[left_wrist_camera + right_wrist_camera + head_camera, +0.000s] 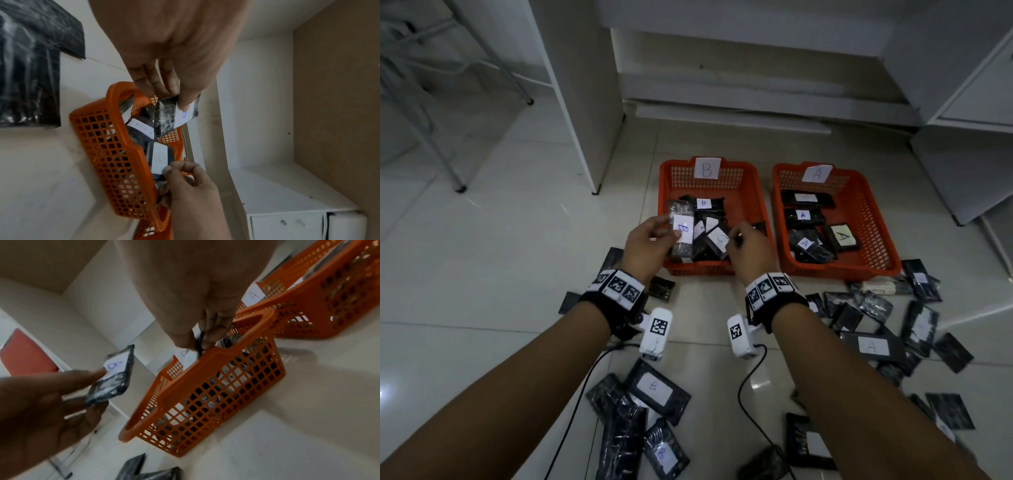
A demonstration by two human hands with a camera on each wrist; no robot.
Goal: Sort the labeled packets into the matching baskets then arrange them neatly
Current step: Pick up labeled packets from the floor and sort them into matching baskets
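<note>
glossy pale floor tiles (pixel 500 222), reflecting light. white desk panel (pixel 582 96) standing on floor. white cabinet (pixel 969 113) at right. metal chair legs (pixel 445 113) at left; orange chair seat (pixel 26 353). dim lighting.

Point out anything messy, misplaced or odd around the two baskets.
Nothing looks misfiled: readable labels in the B basket say B, those in the A basket say A. But B's packets lie in a tilted, overlapping heap, and many black packets remain scattered on the floor, some face down. Left hand and right hand each hold a packet.
</note>
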